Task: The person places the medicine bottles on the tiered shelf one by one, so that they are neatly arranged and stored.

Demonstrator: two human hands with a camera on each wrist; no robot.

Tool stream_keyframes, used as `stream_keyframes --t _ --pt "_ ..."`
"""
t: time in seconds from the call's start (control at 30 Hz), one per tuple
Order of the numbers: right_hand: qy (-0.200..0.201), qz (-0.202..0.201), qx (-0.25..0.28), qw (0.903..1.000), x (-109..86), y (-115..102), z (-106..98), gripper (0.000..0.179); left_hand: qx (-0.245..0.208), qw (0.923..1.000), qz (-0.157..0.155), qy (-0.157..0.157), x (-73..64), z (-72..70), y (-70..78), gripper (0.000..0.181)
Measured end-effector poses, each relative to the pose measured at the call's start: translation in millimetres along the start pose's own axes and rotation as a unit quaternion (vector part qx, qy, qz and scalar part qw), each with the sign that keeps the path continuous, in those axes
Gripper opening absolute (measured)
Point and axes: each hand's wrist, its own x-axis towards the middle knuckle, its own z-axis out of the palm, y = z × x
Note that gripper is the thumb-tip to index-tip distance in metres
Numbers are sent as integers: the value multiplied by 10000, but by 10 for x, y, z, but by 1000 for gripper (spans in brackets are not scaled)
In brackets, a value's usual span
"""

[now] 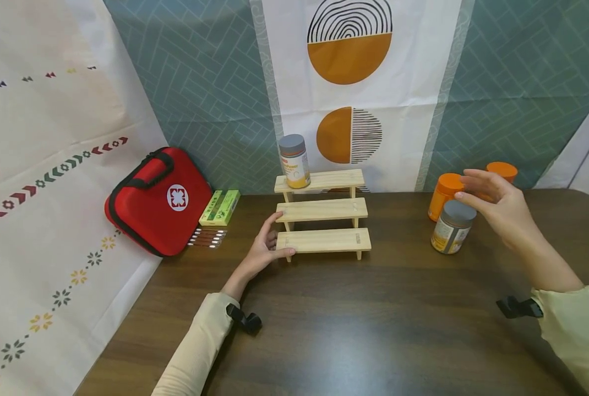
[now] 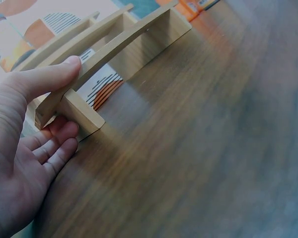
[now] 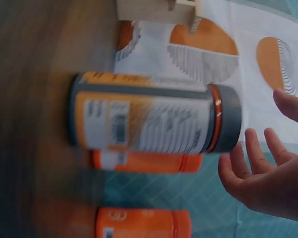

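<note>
A three-tier wooden stand stands on the table. At its left end my left hand grips the lowest step; in the left wrist view the thumb lies over the board and the fingers curl by its leg. On the top tier stands a grey-lidded supplement jar. Over at the right, my right hand is spread just above and beside a second grey-lidded jar, with nothing held. Behind that jar is an orange bottle; another orange bottle is partly hidden by the hand.
A red first-aid case leans at the back left. Beside it are a green-yellow box and several packed cotton swabs. Patterned cloth hangs behind the brown table.
</note>
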Motion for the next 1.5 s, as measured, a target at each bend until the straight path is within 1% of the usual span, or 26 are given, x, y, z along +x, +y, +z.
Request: stream_keyframes --t 0.17,0.37,0.5,0.6,0.73,0.8,0.97,1.13,1.37,1.5 --pt "-520 138 -310 9981 -14 140 -75 52 -31 10000 4 18 6 -10 7 96" --pt "-1130 235 -555 9918 -14 267 -93 58 -90 9999 -89 -52 6 -10 17 96" --pt "-1364 403 -730 9871 -4 315 -81 63 -70 9999 -112 -65 -42 19 168 94" --pt "-1485 507 -933 9832 15 325 -58 67 -10 10000 -58 -62 -77 30 268 92" --pt "-1768 699 -828 9783 36 324 -29 73 -16 10000 -46 -23 -84 27 285 92" --pt "-1864 753 -856 9758 39 333 -19 74 -43 10000 -64 -19 -80 26 281 92" --pt "-1820 771 -1104 9740 40 388 -6 70 -53 9999 -62 -81 -75 25 264 92" --pt "-1778 860 -1056 9746 30 416 2 70 -43 10000 -32 -59 -84 26 273 91" --pt "-1674 955 -1095 9751 26 365 24 77 69 9999 103 44 24 -9 9 94" --pt "-1640 933 -1201 9747 34 341 32 76 41 9999 126 62 16 2 -5 93"
